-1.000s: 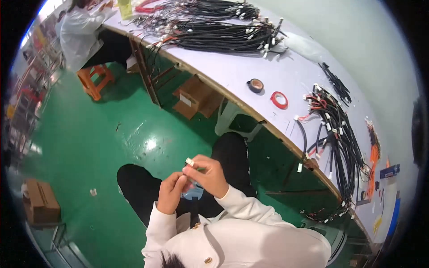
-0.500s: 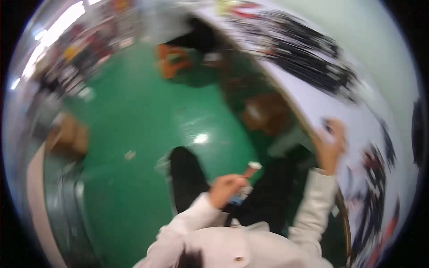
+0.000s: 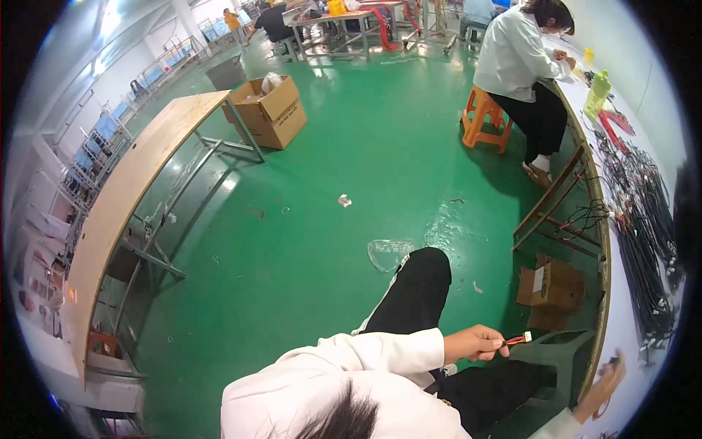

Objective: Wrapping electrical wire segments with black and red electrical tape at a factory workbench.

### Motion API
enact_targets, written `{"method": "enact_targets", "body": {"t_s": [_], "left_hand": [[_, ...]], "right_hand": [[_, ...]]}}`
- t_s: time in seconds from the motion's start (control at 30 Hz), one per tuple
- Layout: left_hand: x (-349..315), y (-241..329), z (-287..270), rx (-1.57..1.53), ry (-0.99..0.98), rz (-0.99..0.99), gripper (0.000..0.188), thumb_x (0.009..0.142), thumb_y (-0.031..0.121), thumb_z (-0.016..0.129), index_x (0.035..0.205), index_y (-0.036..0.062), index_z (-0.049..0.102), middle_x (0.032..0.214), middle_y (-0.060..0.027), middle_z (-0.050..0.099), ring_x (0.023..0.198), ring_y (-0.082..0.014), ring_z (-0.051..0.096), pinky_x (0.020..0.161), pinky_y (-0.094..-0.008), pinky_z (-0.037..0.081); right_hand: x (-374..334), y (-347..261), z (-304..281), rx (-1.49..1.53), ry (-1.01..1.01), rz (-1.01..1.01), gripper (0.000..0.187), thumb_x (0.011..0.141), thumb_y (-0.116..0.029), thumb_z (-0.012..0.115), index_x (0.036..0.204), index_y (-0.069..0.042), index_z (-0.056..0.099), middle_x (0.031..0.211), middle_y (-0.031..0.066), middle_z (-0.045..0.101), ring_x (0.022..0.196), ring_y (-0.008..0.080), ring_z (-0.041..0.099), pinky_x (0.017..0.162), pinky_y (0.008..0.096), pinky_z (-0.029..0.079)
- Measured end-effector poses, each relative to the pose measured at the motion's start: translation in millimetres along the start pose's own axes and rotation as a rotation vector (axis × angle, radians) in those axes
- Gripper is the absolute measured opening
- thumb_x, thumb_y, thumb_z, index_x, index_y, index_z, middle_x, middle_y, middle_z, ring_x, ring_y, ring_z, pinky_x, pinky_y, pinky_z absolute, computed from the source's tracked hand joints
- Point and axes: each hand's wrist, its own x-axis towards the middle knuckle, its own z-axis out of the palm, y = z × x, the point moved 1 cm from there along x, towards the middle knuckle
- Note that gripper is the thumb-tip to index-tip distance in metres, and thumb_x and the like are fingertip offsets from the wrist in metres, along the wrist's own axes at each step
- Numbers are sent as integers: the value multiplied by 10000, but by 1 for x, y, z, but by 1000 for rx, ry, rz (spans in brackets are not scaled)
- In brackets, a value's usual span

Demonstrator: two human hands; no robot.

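My left hand point(image 3: 472, 342) is closed in a pinch above my lap. From its fingers sticks a short wire cable point(image 3: 518, 340) with red and dark strands, ending in a small white plug point(image 3: 528, 336). My right hand point(image 3: 605, 384) is over the near edge of the white worktable point(image 3: 618, 322), its fingers drawn together and slightly blurred. Something small and dark shows at its fingertips, too unclear to name. A thin reddish loop lies by its wrist. Farther along the table lie bundles of black cables point(image 3: 647, 256) with white ends.
A co-worker point(image 3: 512, 55) sits on an orange stool point(image 3: 484, 121) at the table's far end, near a green bottle point(image 3: 597, 94). Below the table stands a cardboard box point(image 3: 557, 287). To the left are a wooden-topped table point(image 3: 139, 172) and a larger carton point(image 3: 274, 113).
The view has swung to the left, so the worktable now sits farther right. My left hand still holds the cable; my right hand remains at the table's edge.
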Motion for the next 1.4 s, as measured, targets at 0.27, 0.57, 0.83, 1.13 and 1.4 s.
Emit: {"method": "enact_targets", "body": {"t_s": [0.27,0.57,0.83,1.13,1.4], "left_hand": [[-5,4,8,-72,-1,-10,369,941,256,435,1250,55,443,596,65,373,509,-30,292,459,-187,209],[-9,2,12,-46,-77,-19,474,932,235,455,1338,53,291,620,68,369,518,-23,299,460,-180,214],[-20,14,15,-41,117,-28,533,882,130,533,1351,69,287,1109,-89,515,875,-145,570,778,-289,479],[-17,30,28,61,21,-97,567,913,181,513,1370,53,204,768,-37,514,605,-60,377,621,-213,350],[-18,32,30,110,56,-120,558,926,171,496,1375,65,182,700,-21,482,610,-70,373,578,-200,310]], "right_hand": [[-130,-127,80,860,-612,465,132,799,-159,465,759,-39,503,697,5,465,448,29,348,361,162,264],[-176,-117,122,954,-512,917,144,879,-223,502,809,-97,508,548,-47,419,375,31,327,319,175,240],[-165,-124,134,1205,-616,900,331,821,-236,511,1091,-45,524,911,20,534,787,96,520,670,253,444],[-147,-125,107,1323,-769,729,437,800,-142,538,1195,-3,413,1028,68,477,844,130,534,719,287,463],[-143,-121,97,1340,-841,590,470,791,-90,586,1215,-18,395,1132,54,416,964,124,486,828,278,433]]}}
